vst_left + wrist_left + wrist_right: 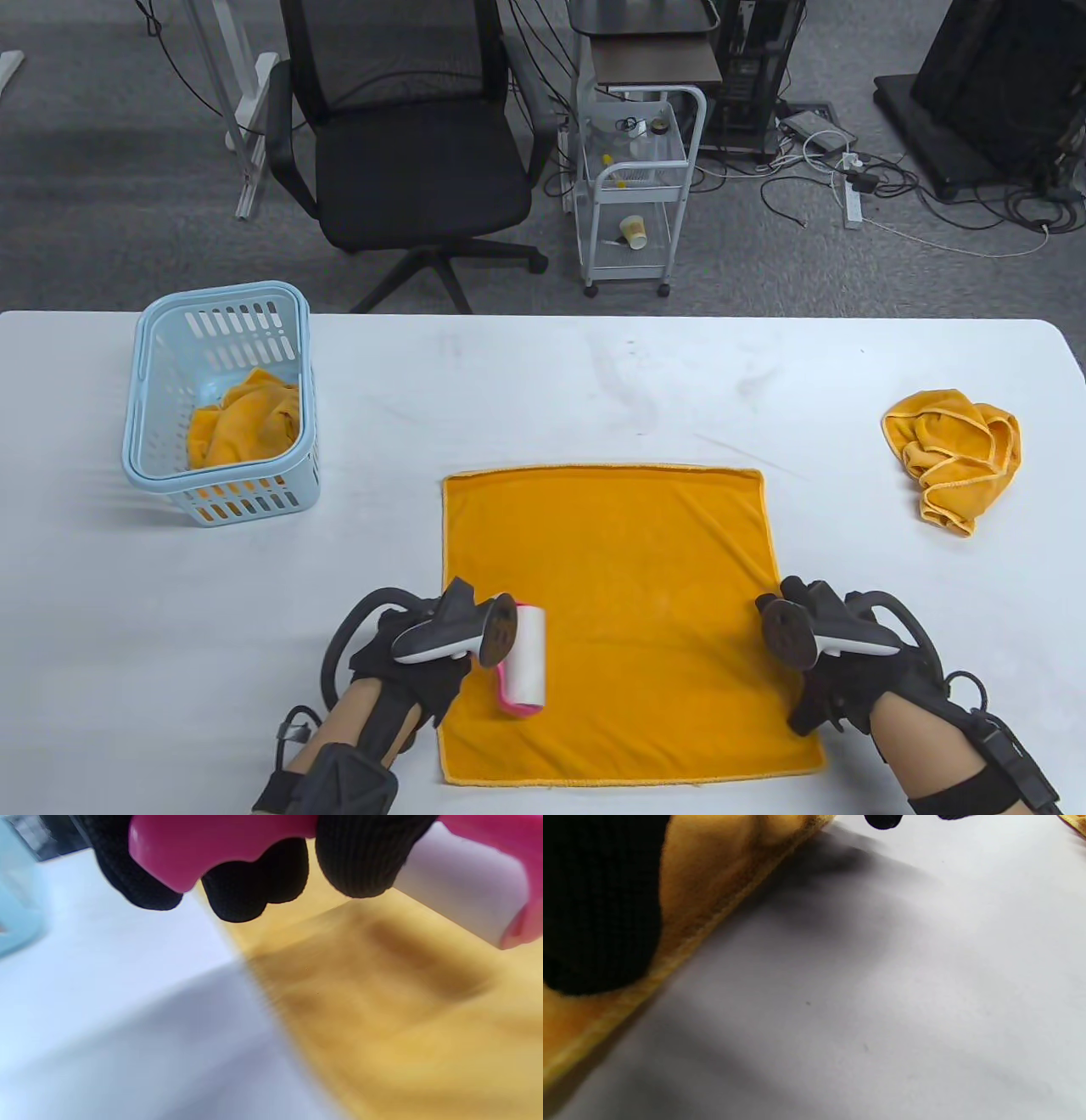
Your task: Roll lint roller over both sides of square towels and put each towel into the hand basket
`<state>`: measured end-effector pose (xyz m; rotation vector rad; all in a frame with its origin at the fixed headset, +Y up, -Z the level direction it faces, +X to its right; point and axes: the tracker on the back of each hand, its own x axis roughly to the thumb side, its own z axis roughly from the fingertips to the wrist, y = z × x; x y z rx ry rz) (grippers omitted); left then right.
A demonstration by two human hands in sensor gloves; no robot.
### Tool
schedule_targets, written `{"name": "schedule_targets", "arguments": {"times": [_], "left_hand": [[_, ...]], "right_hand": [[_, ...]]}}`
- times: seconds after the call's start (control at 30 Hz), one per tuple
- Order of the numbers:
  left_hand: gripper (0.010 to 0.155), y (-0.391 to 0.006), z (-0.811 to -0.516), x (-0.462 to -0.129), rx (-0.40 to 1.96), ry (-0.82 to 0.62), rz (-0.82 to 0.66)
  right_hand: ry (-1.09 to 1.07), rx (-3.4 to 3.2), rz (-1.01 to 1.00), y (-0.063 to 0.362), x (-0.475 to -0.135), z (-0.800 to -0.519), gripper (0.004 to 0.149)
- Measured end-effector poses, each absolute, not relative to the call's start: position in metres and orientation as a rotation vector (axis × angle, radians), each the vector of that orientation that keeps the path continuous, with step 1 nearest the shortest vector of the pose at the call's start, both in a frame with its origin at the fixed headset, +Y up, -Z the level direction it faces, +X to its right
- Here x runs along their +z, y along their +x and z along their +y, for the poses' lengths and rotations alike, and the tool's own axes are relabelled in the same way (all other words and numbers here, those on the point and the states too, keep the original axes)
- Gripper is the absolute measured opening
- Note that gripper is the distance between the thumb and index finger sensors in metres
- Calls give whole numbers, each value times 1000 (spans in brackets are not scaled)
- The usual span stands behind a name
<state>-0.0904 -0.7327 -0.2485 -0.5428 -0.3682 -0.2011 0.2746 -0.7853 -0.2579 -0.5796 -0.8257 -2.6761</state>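
An orange square towel (628,594) lies spread flat on the white table (543,382). My left hand (428,671) is at the towel's near left edge and grips the pink handle of the lint roller (528,662). Its white roll rests on the towel. In the left wrist view my fingers (352,861) curl round the pink handle (203,844) beside the white roll (458,891). My right hand (827,688) rests on the towel's near right edge. Its thumb (598,899) presses on the towel's hem (712,887).
A light blue hand basket (148,407) stands at the left and holds a crumpled orange towel (246,420). Another crumpled orange towel (954,458) lies at the table's right. Beyond the far edge are an office chair (407,144) and a white cart (636,187).
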Motion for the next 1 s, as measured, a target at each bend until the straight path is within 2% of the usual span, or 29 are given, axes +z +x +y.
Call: {"name": "schedule_targets", "arguments": {"times": [0.2, 0.33, 0.53, 0.67, 0.8, 0.93, 1.0], "left_hand": [[56, -17, -748, -271, -146, -490, -489], [57, -6, -759, -279, -144, -501, -492], [50, -41, -756, -286, -342, -462, -399], [45, -93, -746, -288, -569, -461, -253], [46, -134, -737, -288, -639, -478, -153], [50, -135, -732, -293, -404, -493, -181], [54, -112, -732, -301, -246, -468, -233]], "right_hand": [[-584, -2682, -828, 275, -258, -785, 127], [-585, -2685, -830, 275, -258, -786, 127], [-585, -2686, -830, 275, -258, -785, 127], [-584, -2683, -827, 275, -258, -785, 127], [-588, -2680, -822, 274, -258, -785, 127], [-592, -2678, -818, 274, -258, -785, 126], [-593, -2680, -821, 274, -258, -786, 126]]}}
